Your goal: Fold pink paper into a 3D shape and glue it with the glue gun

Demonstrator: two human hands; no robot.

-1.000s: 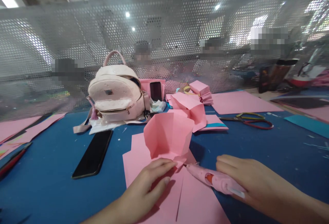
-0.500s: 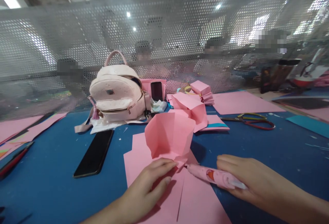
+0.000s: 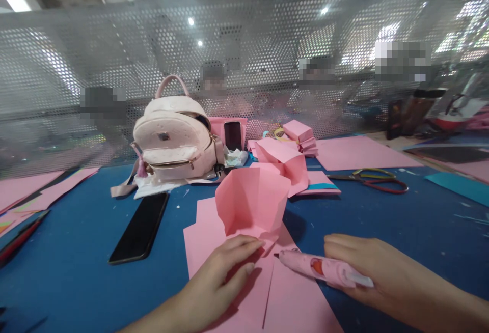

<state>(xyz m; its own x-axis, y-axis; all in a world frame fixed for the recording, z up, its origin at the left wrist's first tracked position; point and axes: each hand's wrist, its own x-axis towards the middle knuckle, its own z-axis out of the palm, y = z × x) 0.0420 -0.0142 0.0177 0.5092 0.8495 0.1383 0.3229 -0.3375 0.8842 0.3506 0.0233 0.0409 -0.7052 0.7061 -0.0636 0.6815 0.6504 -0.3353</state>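
A folded pink paper piece [image 3: 250, 201] stands half upright on flat pink sheets [image 3: 290, 302] in front of me. My left hand [image 3: 221, 277] presses down on its lower flap, fingers together with the tips at the fold. My right hand [image 3: 367, 267] grips a small pink glue gun [image 3: 319, 268], whose nozzle points left and sits just right of the paper's base, a little above the sheet.
A black phone [image 3: 139, 228] lies left of the paper on the blue table [image 3: 76, 272]. A pale pink backpack [image 3: 173, 139], more folded pink pieces [image 3: 284, 157] and scissors [image 3: 372, 179] are farther back. A perforated metal screen [image 3: 244, 63] closes off the rear, with people behind it.
The glue gun has drifted slightly down and its nozzle now sits a touch lower by the paper's base. My left hand and the folded paper have stayed put.
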